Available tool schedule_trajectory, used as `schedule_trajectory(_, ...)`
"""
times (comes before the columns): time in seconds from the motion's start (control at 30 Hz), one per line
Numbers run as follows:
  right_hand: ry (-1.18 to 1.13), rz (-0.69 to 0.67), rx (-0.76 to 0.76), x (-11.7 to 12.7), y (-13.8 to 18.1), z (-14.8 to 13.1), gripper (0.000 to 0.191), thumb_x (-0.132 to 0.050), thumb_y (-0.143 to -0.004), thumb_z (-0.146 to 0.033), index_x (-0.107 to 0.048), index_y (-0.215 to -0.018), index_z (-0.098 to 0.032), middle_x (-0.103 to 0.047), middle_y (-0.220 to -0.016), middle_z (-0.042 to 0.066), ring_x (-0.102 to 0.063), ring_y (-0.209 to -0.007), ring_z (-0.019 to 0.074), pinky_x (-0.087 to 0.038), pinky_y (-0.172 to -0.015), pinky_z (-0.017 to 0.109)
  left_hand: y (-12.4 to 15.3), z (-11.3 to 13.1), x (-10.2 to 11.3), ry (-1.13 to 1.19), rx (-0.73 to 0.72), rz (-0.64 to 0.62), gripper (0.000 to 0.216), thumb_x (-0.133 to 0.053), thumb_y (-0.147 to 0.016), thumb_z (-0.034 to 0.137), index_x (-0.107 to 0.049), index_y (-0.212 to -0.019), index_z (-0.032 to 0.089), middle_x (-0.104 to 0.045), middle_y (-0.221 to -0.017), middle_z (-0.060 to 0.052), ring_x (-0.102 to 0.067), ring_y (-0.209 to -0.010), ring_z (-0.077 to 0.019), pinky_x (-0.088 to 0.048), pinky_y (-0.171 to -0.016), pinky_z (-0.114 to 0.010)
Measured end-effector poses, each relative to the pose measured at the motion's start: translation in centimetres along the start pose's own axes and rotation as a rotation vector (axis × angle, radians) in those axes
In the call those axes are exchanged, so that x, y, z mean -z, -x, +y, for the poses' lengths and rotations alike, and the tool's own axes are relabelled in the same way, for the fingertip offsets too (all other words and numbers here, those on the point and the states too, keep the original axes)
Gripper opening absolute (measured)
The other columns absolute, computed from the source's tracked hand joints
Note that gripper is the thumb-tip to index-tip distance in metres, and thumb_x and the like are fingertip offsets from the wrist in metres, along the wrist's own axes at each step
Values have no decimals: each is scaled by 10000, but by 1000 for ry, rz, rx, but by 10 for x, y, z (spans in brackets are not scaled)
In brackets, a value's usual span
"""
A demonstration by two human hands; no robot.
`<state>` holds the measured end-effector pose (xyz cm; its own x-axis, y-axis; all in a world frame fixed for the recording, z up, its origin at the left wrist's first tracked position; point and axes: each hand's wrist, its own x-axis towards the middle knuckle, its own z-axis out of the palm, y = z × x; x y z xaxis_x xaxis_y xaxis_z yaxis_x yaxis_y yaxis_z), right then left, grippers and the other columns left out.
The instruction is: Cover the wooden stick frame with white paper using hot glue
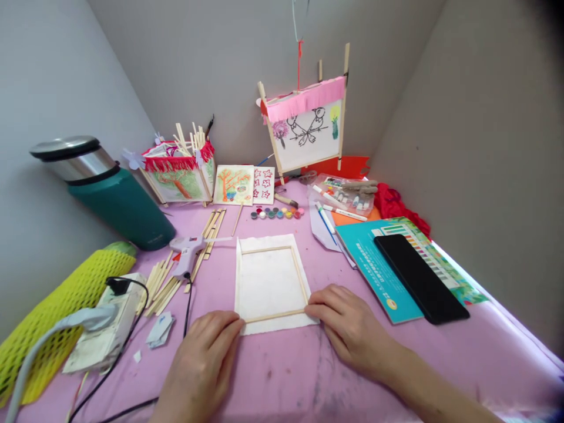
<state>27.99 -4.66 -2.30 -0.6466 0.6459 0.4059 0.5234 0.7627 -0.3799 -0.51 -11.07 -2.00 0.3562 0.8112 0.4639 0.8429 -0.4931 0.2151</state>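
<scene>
A square frame of thin wooden sticks (273, 316) lies on a white sheet of cloth or paper (269, 282), whose edges stick out past the sticks. At the near left corner, the fingertips of my left hand (203, 355) are pressed together on the stick's end. My right hand (350, 329) pinches the near right corner in the same way, also touching the sheet. Just beyond the left side of the sheet rests a lilac glue gun (188, 252), its nozzle pointing toward the sheet's far left corner.
Left are loose wooden sticks (163, 288), a power strip (108, 329), cables and a teal bottle (118, 202). Right are a blue book (370, 264) and a black phone (420, 279). Behind stand paint pots (277, 214), a stick-filled box (178, 179) and a hanging lantern (308, 132).
</scene>
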Motion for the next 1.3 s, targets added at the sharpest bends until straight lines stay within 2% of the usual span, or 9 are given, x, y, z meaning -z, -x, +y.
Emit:
schedule_trajectory(0.27, -87, 39, -63, 0, 0, 1, 309, -417, -838, -32, -576, -1066, -167, -634, -951, 91, -540, -856, 217, -453, -747, 376, 3, 1, -2, -20, 26, -26, 274, -514, -886, 131, -551, -1154, 177, -613, -1076, -101, -551, -1010, -225, -462, -891, -406)
schedule_trajectory(0.4, -156, 106, -233, 3, -5, 2, 208, -411, -901, -103, -572, -1003, -182, -635, -922, 75, -577, -855, 195, -460, -759, 332, 0, 4, 3, -18, 41, -25, 282, -497, -899, 148, -525, -1175, 198, -587, -1127, -106, -531, -1050, -233, -456, -904, -413)
schedule_trajectory(0.5, -81, 73, -406, 6, -20, 6, 152, -438, -926, -172, -589, -930, -187, -651, -913, 59, -607, -843, 183, -451, -760, 304, -19, 16, 8, -6, 62, -36, 240, -458, -915, 166, -549, -1132, 213, -586, -1130, -98, -540, -1040, -234, -469, -889, -416)
schedule_trajectory(0.63, 160, -67, -549, 5, -48, 11, 176, -459, -925, -225, -625, -881, -187, -681, -894, 51, -637, -819, 184, -420, -728, 284, -64, 44, 0, -16, 99, -209, 189, -440, -923, 183, -603, -1016, 199, -617, -1074, -81, -570, -963, -231, -493, -837, -412)
schedule_trajectory(0.73, 223, -91, -590, 2, -62, 12, 198, -470, -919, -268, -632, -846, -181, -694, -862, 66, -648, -793, 201, -401, -684, 290, -93, 64, -16, -107, 88, -394, 188, -459, -900, 167, -608, -1013, 188, -610, -1078, -87, -575, -922, -244, -504, -789, -421)
schedule_trajectory(0.83, 237, -99, -605, 0, -67, 11, 199, -498, -903, -299, -633, -829, -174, -699, -840, 81, -654, -764, 220, -384, -646, 299, -107, 74, -31, -157, 39, -467, 222, -429, -902, 160, -602, -1041, 163, -611, -1034, -94, -568, -914, -258, -503, -776, -430)
schedule_trajectory(0.97, 240, -121, -615, -2, -67, 11, 215, -485, -910, -294, -644, -820, -180, -709, -834, 81, -660, -753, 224, -367, -621, 298, -111, 72, -37, -153, 20, -478, 256, -398, -925, 194, -591, -1088, 145, -606, -1061, -97, -562, -933, -256, -504, -791, -425)
schedule_trajectory(1.13, 218, -131, -647, 0, -68, 15, 210, -466, -911, -233, -654, -836, -181, -720, -852, 67, -664, -795, 200, -379, -643, 279, -117, 57, -33, -136, -113, -518, 252, -462, -892, 162, -586, -1110, 169, -565, -1186, -81, -548, -960, -230, -494, -812, -380)
schedule_trajectory(1.3, 178, -125, -673, 3, -76, 19, 146, -516, -883, -239, -651, -874, -182, -720, -879, 47, -661, -796, 169, -399, -670, 256, -118, 48, -35, -155, -205, -542, 216, -496, -889, 182, -595, -1081, 192, -587, -1098, -77, -539, -931, -230, -482, -773, -371)
